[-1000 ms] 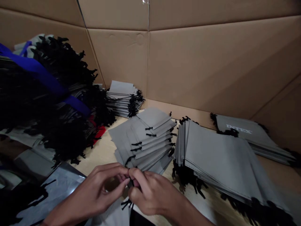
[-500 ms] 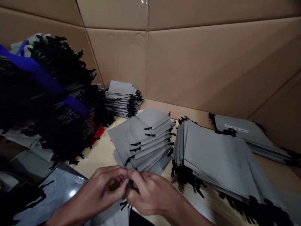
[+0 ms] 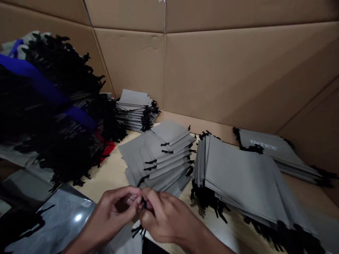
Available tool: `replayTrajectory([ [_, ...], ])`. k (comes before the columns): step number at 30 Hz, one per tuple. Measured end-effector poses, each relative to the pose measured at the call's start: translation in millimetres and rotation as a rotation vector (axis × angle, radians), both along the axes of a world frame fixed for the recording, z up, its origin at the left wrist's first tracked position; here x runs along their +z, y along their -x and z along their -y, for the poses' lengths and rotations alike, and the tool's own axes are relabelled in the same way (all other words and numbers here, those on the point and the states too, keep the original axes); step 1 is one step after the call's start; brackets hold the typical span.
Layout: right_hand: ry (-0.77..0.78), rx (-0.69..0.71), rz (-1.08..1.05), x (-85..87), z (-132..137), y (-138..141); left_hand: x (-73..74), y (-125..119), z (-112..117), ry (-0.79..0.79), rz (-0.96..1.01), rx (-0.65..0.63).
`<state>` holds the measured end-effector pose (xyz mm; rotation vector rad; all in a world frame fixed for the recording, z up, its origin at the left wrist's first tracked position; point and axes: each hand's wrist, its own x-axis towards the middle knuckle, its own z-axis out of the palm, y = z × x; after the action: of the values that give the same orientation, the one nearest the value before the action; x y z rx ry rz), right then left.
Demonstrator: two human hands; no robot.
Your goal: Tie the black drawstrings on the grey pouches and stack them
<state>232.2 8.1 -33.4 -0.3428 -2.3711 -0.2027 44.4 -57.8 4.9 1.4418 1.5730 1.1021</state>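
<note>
In 1 second little has moved: the left hand [image 3: 115, 211] and right hand [image 3: 165, 218] stay pinched on the black cord [image 3: 138, 231] of the grey pouch [image 3: 126, 244] at the near edge of the table [image 3: 113, 173], so this work seems unfinished.

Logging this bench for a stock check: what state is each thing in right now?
Left hand: pinching black drawstring cord.
Right hand: pinching the same cord.
Small grey fabric pouches: fanned, slumped pile.
Large grey fabric bags: flat stack, cords hanging at edges.
Grey bags printed INTEX: flat stack, logo up.
Rear grey pouch stack: neat, squared.
Black-corded bag heap: bound by blue strap.
</note>
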Motion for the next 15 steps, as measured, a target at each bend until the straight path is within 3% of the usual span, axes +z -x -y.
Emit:
replayTrajectory([
  [8,0.058,-0.025,-0.002,9.1,1,-4,-10.6,-1,4,-0.056,0.064,0.116],
  [15,0.268,-0.044,-0.003,31.7,-6,-18,-9.2,14,7,-0.012,-0.027,0.007],
])
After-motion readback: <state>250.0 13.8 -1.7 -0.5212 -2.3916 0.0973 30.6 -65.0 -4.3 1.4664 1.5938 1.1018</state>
